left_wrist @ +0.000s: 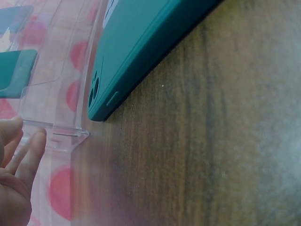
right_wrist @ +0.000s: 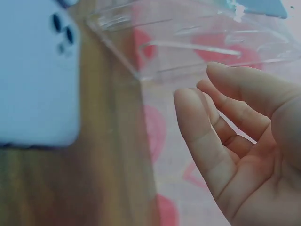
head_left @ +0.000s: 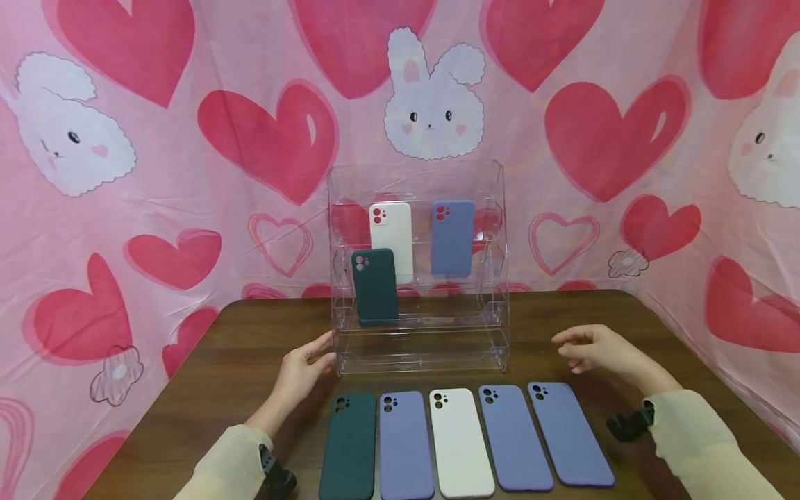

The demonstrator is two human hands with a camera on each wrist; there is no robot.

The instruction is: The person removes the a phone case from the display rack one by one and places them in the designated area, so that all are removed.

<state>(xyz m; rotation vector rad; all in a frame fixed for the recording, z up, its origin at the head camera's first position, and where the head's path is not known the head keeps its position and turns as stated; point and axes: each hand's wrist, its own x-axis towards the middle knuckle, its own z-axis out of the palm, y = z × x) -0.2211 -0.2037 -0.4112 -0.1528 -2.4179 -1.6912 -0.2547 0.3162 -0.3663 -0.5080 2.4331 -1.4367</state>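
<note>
My left hand (head_left: 300,368) is at the lower left side of a clear tiered display stand (head_left: 420,363), its fingertips at or very near the edge; contact is hard to tell. To the right of the stand, my right hand (head_left: 590,351) hovers with loosely bent fingers and holds nothing. On the stand's tiers lean a white phone case (head_left: 400,243), a blue-purple phone case (head_left: 453,239) and, lower down, a dark green phone case (head_left: 375,288). The green one partly covers the white one.
In front of the stand lies a row of several phone cases: a dark green case (head_left: 348,444), a white case (head_left: 461,444) and blue-purple cases (head_left: 406,444). All rest on a brown wooden table (head_left: 250,333). A pink cloth with hearts and rabbits (head_left: 269,42) hangs behind.
</note>
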